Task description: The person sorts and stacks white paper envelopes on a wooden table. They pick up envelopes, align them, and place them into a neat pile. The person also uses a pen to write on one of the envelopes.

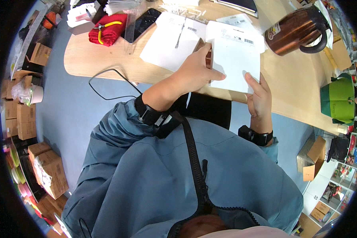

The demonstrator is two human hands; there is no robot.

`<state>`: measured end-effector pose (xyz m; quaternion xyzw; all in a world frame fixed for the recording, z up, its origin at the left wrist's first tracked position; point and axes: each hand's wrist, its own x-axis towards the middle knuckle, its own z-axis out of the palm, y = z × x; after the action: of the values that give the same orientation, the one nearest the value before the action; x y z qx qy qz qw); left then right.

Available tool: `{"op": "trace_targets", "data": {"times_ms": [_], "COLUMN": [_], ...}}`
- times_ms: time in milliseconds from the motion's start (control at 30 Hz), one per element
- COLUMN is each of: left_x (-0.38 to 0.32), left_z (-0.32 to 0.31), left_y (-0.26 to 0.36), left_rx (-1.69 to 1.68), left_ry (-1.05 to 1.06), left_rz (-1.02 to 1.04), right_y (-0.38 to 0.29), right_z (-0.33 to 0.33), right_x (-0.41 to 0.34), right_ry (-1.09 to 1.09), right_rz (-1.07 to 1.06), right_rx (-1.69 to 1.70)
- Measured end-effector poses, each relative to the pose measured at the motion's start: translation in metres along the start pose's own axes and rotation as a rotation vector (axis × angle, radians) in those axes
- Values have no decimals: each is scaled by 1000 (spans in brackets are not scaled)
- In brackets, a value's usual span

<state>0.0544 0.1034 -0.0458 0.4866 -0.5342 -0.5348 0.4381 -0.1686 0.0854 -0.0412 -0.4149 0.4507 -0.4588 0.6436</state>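
A white cardboard box [236, 64] with a flap bearing print and a barcode is held over the front edge of the table. My left hand [196, 70] grips its left side, thumb on the white face, fingers near a brown part at the side. My right hand [258, 92] holds its lower right corner, thumb on the face and fingers behind. White sheets [169, 41] lie left of the box, with a thin metal tool [181, 33] on them. Pliers with yellow handles [100, 26] rest on a folded red cloth [114, 34].
A brown metallic jug [296, 31] stands at the right of the wooden table [291, 86]. A smartphone [142, 23] and a clear ruler [130, 28] lie back left. A black cable [99, 78] loops below the front edge. A green bag [337, 98] is at far right.
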Motion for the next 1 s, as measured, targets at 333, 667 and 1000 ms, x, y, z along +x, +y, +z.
{"op": "trace_targets", "data": {"times_ms": [333,667,1000], "left_x": [-4,3,-5], "left_z": [15,42,29], "left_y": [-3,-15,3], "left_rx": [454,358,615], "left_ry": [36,-43,-28], "left_rz": [-30,-24,-153], "right_y": [15,14,13], "right_z": [-33,-61,-47], "right_x": [1,-13,-20], "right_ry": [-40,-38,76], "right_rz": [-49,-138,-279], "right_rx": [-411,-475,-1055]}}
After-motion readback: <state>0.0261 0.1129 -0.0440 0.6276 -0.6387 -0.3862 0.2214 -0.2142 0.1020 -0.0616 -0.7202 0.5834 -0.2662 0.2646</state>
